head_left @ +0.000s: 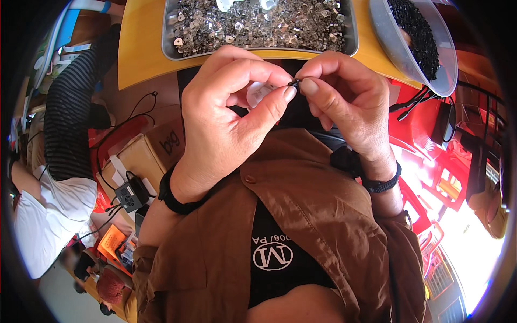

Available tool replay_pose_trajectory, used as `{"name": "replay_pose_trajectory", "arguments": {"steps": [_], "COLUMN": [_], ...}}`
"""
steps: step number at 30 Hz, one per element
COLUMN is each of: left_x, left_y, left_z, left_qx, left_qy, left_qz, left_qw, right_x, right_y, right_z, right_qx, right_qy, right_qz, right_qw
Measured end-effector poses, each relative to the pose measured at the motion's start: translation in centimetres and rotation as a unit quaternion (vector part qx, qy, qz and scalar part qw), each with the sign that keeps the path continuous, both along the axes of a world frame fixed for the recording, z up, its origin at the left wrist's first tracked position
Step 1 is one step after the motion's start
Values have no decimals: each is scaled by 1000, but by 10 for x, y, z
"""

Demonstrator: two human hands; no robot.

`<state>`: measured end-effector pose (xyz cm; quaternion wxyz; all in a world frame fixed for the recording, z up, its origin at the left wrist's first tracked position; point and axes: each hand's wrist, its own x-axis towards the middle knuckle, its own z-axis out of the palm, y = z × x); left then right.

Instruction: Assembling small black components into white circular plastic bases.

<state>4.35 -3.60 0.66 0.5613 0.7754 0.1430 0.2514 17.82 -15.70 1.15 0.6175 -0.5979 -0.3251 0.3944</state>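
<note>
My left hand (229, 102) and my right hand (347, 99) meet in front of my chest, just short of the table edge. Thumb and forefinger of each are pinched together at a tiny black part (294, 83), whose exact kind is too small to tell. Behind the left thumb, a white rounded piece (258, 93) shows within the curled left fingers. Beyond both hands lies a metal tray (168, 47) filled with small shiny metal pieces (253, 27). To its right, a clear plastic bowl (446, 67) holds many small black parts (417, 40).
White pieces (231, 4) rest on the tray's contents. The tray and bowl stand on a yellow tabletop (137, 51). At left are a cardboard box (142, 156) and a black device (131, 195) with cables. A person in white (56, 215) is beyond. Red stools (414, 126) stand at right.
</note>
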Motion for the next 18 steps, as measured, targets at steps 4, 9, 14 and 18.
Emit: {"name": "replay_pose_trajectory", "arguments": {"steps": [4, 9, 14, 18], "left_x": [2, 1, 2, -1], "left_y": [-3, -5, -5, -3], "left_z": [-1, 0, 3, 2], "left_qx": [-132, -230, -258, -267], "left_qy": [5, 9, 29, 38], "left_qz": [-27, -30, -6, -22], "left_qw": [991, 973, 966, 963], "right_x": [3, -1, -3, -4], "right_y": [-2, -3, 1, 1], "right_z": [4, 4, 10, 10], "right_qx": [-33, -45, -34, -17], "right_qy": [50, -100, -311, -376], "right_qz": [4, -63, -78, -61], "right_qw": [998, 992, 946, 924]}}
